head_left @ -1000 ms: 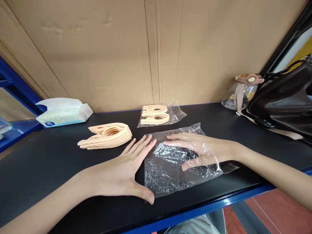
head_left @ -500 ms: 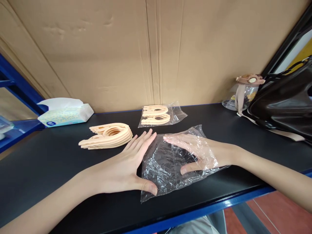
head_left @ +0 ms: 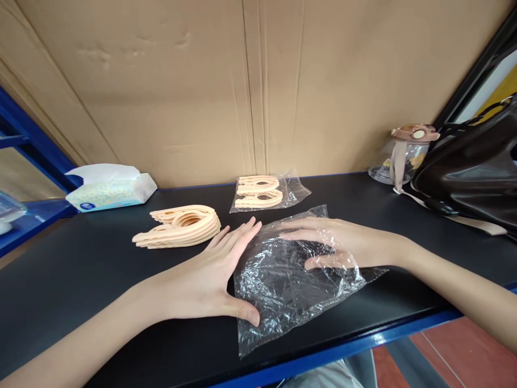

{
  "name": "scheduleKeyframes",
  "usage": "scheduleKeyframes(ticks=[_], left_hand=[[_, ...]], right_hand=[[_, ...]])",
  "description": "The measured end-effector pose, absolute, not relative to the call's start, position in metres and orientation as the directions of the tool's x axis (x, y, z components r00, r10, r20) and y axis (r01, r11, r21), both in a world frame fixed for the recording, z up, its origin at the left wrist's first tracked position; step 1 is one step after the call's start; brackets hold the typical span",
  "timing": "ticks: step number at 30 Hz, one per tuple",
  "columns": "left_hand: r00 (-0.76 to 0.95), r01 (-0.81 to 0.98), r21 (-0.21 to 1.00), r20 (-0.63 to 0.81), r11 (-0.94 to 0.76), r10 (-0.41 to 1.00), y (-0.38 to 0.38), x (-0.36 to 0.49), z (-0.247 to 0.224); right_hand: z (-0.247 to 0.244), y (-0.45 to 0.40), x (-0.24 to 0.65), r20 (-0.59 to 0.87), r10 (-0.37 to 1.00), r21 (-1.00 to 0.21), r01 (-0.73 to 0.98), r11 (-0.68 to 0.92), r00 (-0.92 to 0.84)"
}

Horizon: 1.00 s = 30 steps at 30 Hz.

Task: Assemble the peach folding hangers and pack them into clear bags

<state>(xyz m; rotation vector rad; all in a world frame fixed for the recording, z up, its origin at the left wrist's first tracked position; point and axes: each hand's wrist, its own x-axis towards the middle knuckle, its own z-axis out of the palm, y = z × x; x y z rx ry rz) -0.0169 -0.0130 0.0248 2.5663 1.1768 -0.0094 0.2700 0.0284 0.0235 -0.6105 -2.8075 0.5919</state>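
Note:
A clear, crinkled plastic bag (head_left: pixel 283 285) lies on the black table between my hands. My left hand (head_left: pixel 214 269) rests at the bag's left edge, fingers stretched out and thumb on the film. The fingers of my right hand (head_left: pixel 335 242) are inside the bag, spread apart under the film. Left of my left fingertips is a stack of several cream-coloured plastic pieces (head_left: pixel 181 229) with curved openings. Farther back, similar cream pieces (head_left: pixel 258 199) lie inside another clear bag (head_left: pixel 293 191).
A tissue pack (head_left: pixel 111 188) sits at the back left of the black table (head_left: pixel 81 269). At the back right are a clear bottle (head_left: pixel 414 148) with a strap and a dark bag (head_left: pixel 472 167). Cardboard (head_left: pixel 181 97) stands behind.
My right hand has shifted slightly right, and its thumb has moved up closer to the fingers. The bag's lower left corner has moved toward the table's front edge. My left hand has barely moved.

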Motion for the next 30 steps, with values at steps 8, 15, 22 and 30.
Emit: scheduleKeyframes(ticks=[8, 15, 22, 30], left_hand=[[0.661, 0.74, 0.284, -0.141, -0.609, 0.737, -0.014, -0.022, 0.026], [0.584, 0.782, 0.2, 0.095, -0.59, 0.806, -0.003, -0.045, 0.042], [0.396, 0.914, 0.097, 0.002, -0.395, 0.918, 0.034, -0.106, 0.062], [0.202, 0.974, 0.14, -0.161, -0.18, 0.966, 0.042, -0.134, 0.066]], right_hand=[[0.035, 0.033, 0.296, -0.202, 0.523, -0.479, 0.549, 0.685, -0.828], [0.037, 0.034, 0.302, -0.202, 0.562, -0.462, 0.584, 0.667, -0.802], [0.029, 0.025, 0.284, -0.169, 0.605, -0.331, 0.623, 0.709, -0.778], [0.035, 0.025, 0.283, -0.064, 0.588, -0.363, 0.568, 0.738, -0.806]])
